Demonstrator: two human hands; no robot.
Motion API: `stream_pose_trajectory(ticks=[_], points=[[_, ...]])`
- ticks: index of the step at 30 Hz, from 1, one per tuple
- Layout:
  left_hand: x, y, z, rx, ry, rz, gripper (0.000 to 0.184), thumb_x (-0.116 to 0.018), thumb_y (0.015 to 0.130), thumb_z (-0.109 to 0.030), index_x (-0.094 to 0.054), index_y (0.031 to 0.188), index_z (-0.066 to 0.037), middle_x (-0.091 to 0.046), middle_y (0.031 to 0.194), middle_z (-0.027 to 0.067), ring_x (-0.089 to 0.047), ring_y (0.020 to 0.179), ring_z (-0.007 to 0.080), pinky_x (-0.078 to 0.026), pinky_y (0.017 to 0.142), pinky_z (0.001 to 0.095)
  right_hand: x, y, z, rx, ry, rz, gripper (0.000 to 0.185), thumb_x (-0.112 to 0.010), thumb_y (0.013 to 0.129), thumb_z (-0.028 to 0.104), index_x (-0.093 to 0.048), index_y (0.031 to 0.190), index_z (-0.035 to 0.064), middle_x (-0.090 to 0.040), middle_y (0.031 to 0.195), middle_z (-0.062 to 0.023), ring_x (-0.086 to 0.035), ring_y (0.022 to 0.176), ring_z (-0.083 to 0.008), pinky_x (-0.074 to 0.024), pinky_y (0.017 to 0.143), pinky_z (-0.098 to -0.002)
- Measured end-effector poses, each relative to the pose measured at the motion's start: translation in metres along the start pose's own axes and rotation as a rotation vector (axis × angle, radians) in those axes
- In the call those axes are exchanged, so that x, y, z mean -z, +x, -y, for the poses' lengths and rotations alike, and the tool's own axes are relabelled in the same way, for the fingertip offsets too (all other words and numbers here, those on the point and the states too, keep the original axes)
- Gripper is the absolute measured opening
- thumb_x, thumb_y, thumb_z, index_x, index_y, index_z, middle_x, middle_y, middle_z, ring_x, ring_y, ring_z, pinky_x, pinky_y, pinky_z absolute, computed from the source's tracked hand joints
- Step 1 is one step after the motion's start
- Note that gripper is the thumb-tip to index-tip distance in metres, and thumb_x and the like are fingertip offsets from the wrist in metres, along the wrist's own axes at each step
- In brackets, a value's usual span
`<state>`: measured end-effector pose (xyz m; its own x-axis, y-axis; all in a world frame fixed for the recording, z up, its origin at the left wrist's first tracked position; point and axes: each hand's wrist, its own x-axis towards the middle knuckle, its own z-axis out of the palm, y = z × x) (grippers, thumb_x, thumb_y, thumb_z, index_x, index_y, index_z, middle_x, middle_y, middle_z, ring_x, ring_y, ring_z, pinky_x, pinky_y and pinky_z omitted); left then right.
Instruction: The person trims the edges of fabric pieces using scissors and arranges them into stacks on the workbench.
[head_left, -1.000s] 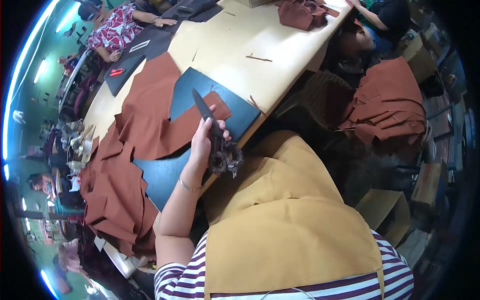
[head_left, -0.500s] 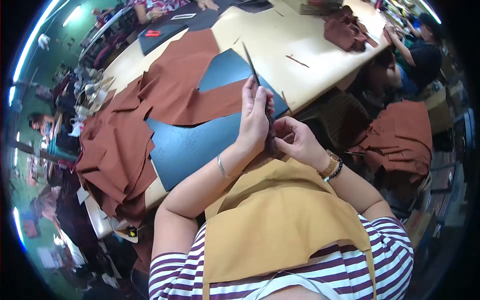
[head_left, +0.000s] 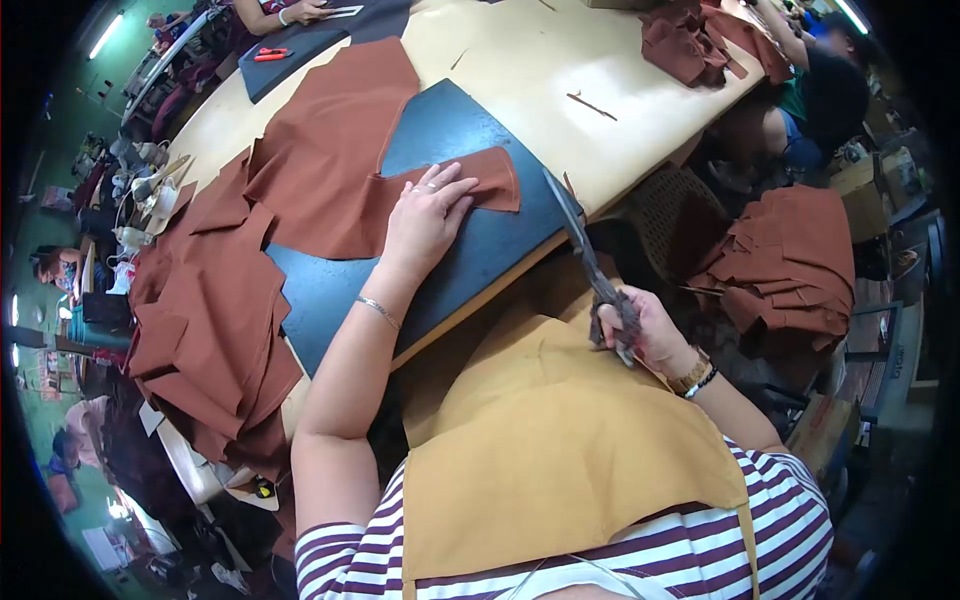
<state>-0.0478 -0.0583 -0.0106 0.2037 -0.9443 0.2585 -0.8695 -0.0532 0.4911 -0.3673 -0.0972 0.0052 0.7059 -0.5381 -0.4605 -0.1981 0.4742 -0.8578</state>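
As the head view looks down, the left hand (head_left: 430, 218) lies flat, grip unclosed, on the narrow end of rust-brown fabric (head_left: 330, 165) across a blue board (head_left: 490, 243) on the table (head_left: 500, 70); the right hand (head_left: 652, 330) has its grip closed round scissors (head_left: 578, 235) by their handles; the fabric seems soft, light, best pressed flat; the scissors, stiffer, heavier.

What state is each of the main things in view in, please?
Left hand: open, resting on brown material
Right hand: gripping scissors
Scissors: blades apparently together
Brown material: spread out, creased
Blue board: flat, partly covered
Brown stack: layered, uneven
Red tool: lying down
Apron: worn
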Motion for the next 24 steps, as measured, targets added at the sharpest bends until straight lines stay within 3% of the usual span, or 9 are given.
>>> stream_pose_trajectory(ticks=[2,3,7,10,11,15,18,24], points=[[-0.004,0.001,-0.004,0.086,-0.070,-0.063,0.026,-0.053,0.094,-0.025,-0.064,0.116,-0.016,-0.053,0.132,0.0124,-0.043,0.129,0.0314,-0.029,0.107,0.0519,0.000,-0.011,-0.001,-0.058,0.019,0.005,0.017,-0.059,0.090,0.020,-0.055,0.088,0.0039,-0.057,0.067,-0.0033,-0.055,0.058,-0.0100,-0.0463,0.058,-0.0220],[-0.003,0.003,-0.003,0.126,-0.185,-0.079,0.027,-0.051,0.096,-0.026,-0.063,0.118,-0.015,-0.052,0.134,0.0124,-0.043,0.130,0.0315,-0.028,0.107,0.0515,0.003,-0.014,-0.006,-0.018,0.093,0.078,0.032,-0.061,0.090,0.035,-0.055,0.087,0.0041,-0.058,0.069,-0.0034,-0.057,0.061,-0.0113,-0.0468,0.060,-0.0224],[-0.002,-0.001,-0.002,0.159,-0.350,-0.098,0.030,-0.049,0.097,-0.026,-0.061,0.121,-0.014,-0.051,0.136,0.0120,-0.040,0.132,0.0316,-0.022,0.109,0.0530,0.007,0.000,-0.014,-0.037,0.296,0.215,0.044,-0.053,0.090,0.053,-0.052,0.094,0.0090,-0.059,0.085,-0.0064,-0.059,0.075,-0.0140,-0.0482,0.068,-0.0272],[-0.005,-0.005,-0.004,0.134,-0.151,-0.003,0.034,-0.045,0.098,-0.030,-0.058,0.126,-0.015,-0.046,0.140,0.0121,-0.033,0.136,0.0322,-0.019,0.110,0.0539,-0.003,0.019,-0.012,-0.060,0.294,0.294,0.041,-0.053,0.091,0.051,-0.050,0.097,0.0104,-0.059,0.088,-0.0067,-0.059,0.079,-0.0141,-0.0480,0.070,-0.0281],[-0.003,-0.006,-0.004,0.132,-0.075,0.082,0.041,-0.043,0.097,-0.038,-0.051,0.133,-0.018,-0.036,0.147,0.0128,-0.025,0.139,0.0337,-0.016,0.111,0.0549,-0.008,0.023,-0.013,-0.032,0.245,0.282,0.044,-0.054,0.090,0.053,-0.049,0.095,0.0094,-0.058,0.086,-0.0059,-0.059,0.079,-0.0135,-0.0479,0.070,-0.0276],[-0.002,-0.014,-0.008,0.030,0.172,0.154,0.055,-0.044,0.093,-0.051,-0.042,0.140,-0.021,-0.025,0.152,0.0146,-0.019,0.141,0.0358,-0.015,0.111,0.0557,-0.024,0.029,-0.016,0.018,0.128,0.169,0.045,-0.055,0.089,0.053,-0.049,0.094,0.0080,-0.057,0.083,-0.0038,-0.058,0.074,-0.0122,-0.0481,0.068,-0.0264],[0.002,-0.018,-0.007,-0.016,0.198,0.167,0.058,-0.044,0.092,-0.053,-0.042,0.140,-0.021,-0.026,0.151,0.0149,-0.018,0.141,0.0357,-0.014,0.111,0.0559,-0.027,0.032,-0.015,0.087,0.126,0.090,0.047,-0.057,0.088,0.053,-0.050,0.096,0.0065,-0.055,0.079,-0.0012,-0.057,0.069,-0.0107,-0.0491,0.067,-0.0250],[0.003,-0.019,-0.010,-0.017,0.195,0.194,0.063,-0.045,0.090,-0.058,-0.040,0.141,-0.022,-0.024,0.152,0.0147,-0.017,0.141,0.0360,-0.013,0.111,0.0577,-0.025,0.027,-0.001,0.102,0.100,0.178,0.024,-0.059,0.092,0.029,-0.051,0.095,0.0057,-0.054,0.076,0.0002,-0.055,0.067,-0.0072,-0.0483,0.063,-0.0227]])
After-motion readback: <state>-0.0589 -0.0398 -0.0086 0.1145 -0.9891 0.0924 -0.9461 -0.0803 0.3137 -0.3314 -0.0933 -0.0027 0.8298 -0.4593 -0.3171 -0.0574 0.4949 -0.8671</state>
